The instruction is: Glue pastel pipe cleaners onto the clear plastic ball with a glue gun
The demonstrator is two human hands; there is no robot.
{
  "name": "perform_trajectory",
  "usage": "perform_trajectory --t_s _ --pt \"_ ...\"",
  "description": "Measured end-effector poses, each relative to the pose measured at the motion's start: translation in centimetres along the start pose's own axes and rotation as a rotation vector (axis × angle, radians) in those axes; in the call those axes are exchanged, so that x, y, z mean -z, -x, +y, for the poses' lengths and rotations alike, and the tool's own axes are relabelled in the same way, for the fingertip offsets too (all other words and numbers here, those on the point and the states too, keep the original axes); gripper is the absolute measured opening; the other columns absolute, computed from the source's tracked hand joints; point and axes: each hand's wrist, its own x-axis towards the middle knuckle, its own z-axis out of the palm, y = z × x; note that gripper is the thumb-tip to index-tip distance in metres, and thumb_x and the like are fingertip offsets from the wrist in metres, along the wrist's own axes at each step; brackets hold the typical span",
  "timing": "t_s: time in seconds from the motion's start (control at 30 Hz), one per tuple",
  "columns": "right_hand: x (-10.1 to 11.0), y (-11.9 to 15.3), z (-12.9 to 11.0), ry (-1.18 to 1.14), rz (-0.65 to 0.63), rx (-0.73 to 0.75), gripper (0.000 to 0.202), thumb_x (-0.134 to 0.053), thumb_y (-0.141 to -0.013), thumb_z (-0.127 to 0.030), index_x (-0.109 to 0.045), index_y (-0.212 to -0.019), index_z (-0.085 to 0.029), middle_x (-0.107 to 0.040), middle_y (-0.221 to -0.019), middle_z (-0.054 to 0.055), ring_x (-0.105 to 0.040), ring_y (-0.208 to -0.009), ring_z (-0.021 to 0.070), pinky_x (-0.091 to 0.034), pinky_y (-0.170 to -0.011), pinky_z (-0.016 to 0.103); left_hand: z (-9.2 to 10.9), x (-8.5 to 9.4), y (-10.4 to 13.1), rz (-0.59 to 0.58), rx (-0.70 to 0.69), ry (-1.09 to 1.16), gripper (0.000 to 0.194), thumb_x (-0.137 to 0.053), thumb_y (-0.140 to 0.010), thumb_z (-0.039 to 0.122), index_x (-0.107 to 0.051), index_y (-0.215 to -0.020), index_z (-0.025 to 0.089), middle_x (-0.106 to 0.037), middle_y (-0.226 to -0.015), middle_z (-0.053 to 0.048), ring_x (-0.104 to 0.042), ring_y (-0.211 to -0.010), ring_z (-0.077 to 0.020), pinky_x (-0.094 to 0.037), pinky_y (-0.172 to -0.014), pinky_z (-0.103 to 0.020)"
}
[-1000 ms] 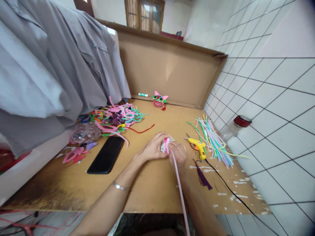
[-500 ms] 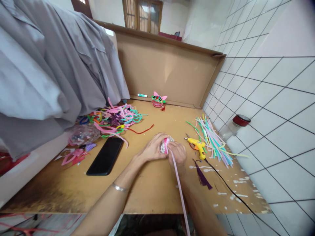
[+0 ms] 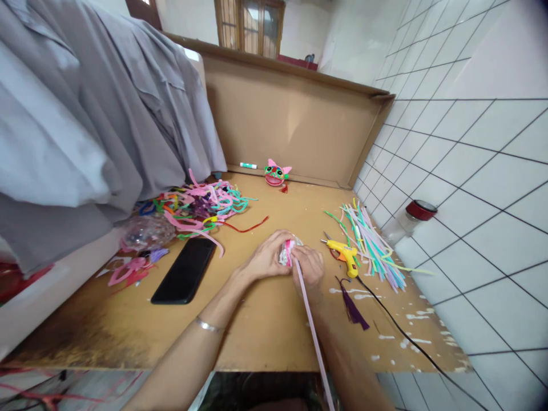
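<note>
Near the middle of the table, my left hand point(image 3: 269, 255) is wrapped round the left side of a small white and pink piece point(image 3: 287, 251). My right hand point(image 3: 310, 267) has its fingers pressed together at the right side of the same piece, on a pale pink pipe cleaner point(image 3: 311, 322). This strip runs from the fingers down past the table's front edge. Fingers cover much of the small piece. To the right of my hands lies a yellow glue gun point(image 3: 347, 256), with a dark purple tassel point(image 3: 354, 311) below it.
Black phone point(image 3: 184, 271) and a heap of coloured pipe cleaners point(image 3: 205, 200) on the left; straight pipe cleaners point(image 3: 377, 245) and a red-lidded jar point(image 3: 411, 220) on the right. A pink-eared mask ornament point(image 3: 276, 173) and marker point(image 3: 248, 165) sit by the cardboard wall point(image 3: 291, 114). Grey cloth point(image 3: 107, 114) hangs left.
</note>
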Motion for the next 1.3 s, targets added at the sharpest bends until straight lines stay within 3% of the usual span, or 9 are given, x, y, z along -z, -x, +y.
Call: perform_trajectory --t_s 0.13,0.27,0.4,0.53,0.67,0.87,1.13,1.2,1.3 --pt "0.5 -0.4 -0.3 0.010 -0.029 -0.013 0.020 -0.052 -0.092 -0.013 -0.063 -0.107 -0.020 -0.075 -0.094 0.008 -0.070 -0.092 0.0177 -0.049 -0.084 0.031 -0.2 0.0 0.0 0.001 0.003 -0.007 0.067 -0.076 -0.060 0.020 -0.053 -0.123 0.020 -0.058 -0.125 -0.012 -0.056 -0.121 -0.0286 -0.047 -0.107 -0.044" --pt "1.3 -0.9 -0.6 -0.049 -0.133 0.006 0.039 -0.038 -0.089 -0.004 -0.059 -0.118 -0.019 -0.073 -0.103 0.010 -0.067 -0.101 0.0183 -0.049 -0.085 0.033 -0.6 0.0 0.1 0.017 -0.007 0.016 0.065 -0.079 -0.064 0.027 -0.053 -0.123 0.019 -0.059 -0.123 -0.012 -0.058 -0.118 -0.0278 -0.048 -0.105 -0.042" --pt "2.0 -0.8 0.7 0.066 -0.162 -0.006 0.042 -0.034 -0.087 -0.004 -0.059 -0.117 -0.018 -0.072 -0.102 0.009 -0.065 -0.101 0.0190 -0.046 -0.088 0.035 -0.7 0.1 0.1 0.030 0.027 0.025 0.067 -0.082 -0.064 0.033 -0.053 -0.123 0.019 -0.059 -0.122 -0.011 -0.059 -0.115 -0.0274 -0.048 -0.103 -0.040" --pt "3.2 -0.6 3.9 0.511 -0.203 -0.280 0.028 -0.043 -0.092 -0.022 -0.060 -0.113 -0.013 -0.069 -0.105 0.016 -0.063 -0.099 0.0266 -0.045 -0.084 0.040 -0.7 0.1 -0.1 0.020 0.048 0.030 0.070 -0.083 -0.063 0.035 -0.053 -0.123 0.018 -0.058 -0.125 -0.012 -0.057 -0.118 -0.0285 -0.046 -0.106 -0.042" --pt "4.6 -0.7 6.6 0.910 -0.493 -0.639 0.039 -0.051 -0.089 -0.041 -0.061 -0.105 -0.006 -0.065 -0.102 0.024 -0.062 -0.096 0.0350 -0.045 -0.080 0.046 -0.8 0.1 -0.2 0.029 0.087 0.039 0.072 -0.084 -0.060 0.035 -0.053 -0.123 0.018 -0.058 -0.124 -0.012 -0.059 -0.114 -0.0282 -0.047 -0.103 -0.042" --pt "4.9 -0.3 7.3 0.952 -0.689 -0.858 0.047 -0.050 -0.090 -0.045 -0.056 -0.113 -0.004 -0.064 -0.104 0.023 -0.066 -0.090 0.0341 -0.050 -0.071 0.041 -0.7 0.1 -0.3 0.048 0.120 0.054 0.073 -0.085 -0.057 0.033 -0.054 -0.122 0.019 -0.059 -0.123 -0.011 -0.059 -0.113 -0.0275 -0.047 -0.103 -0.041" --pt "5.3 -0.5 7.8 0.896 -0.590 -0.905 0.046 -0.054 -0.085 -0.038 -0.054 -0.117 -0.004 -0.065 -0.103 0.023 -0.066 -0.093 0.0336 -0.051 -0.076 0.040 -0.6 0.3 -0.4 0.048 0.140 0.073 0.073 -0.086 -0.056 0.034 -0.056 -0.121 0.019 -0.060 -0.122 -0.010 -0.060 -0.113 -0.0274 -0.047 -0.102 -0.040" --pt "5.3 -0.5 8.1 0.843 -0.484 -0.869 0.049 -0.054 -0.083 -0.037 -0.052 -0.120 -0.005 -0.065 -0.106 0.023 -0.065 -0.096 0.0336 -0.051 -0.080 0.041 -0.7 0.2 -0.4 0.053 0.147 0.078 0.073 -0.086 -0.056 0.032 -0.056 -0.121 0.019 -0.060 -0.122 -0.010 -0.060 -0.112 -0.0270 -0.048 -0.101 -0.040" --pt "5.0 -0.5 8.1 0.626 -0.204 -0.715 0.057 -0.051 -0.082 -0.040 -0.048 -0.127 -0.006 -0.063 -0.113 0.023 -0.064 -0.104 0.0329 -0.051 -0.088 0.045 -0.7 0.1 -0.4 0.070 0.177 0.097 0.073 -0.087 -0.054 0.030 -0.057 -0.120 0.018 -0.060 -0.120 -0.009 -0.060 -0.109 -0.0260 -0.048 -0.100 -0.039"
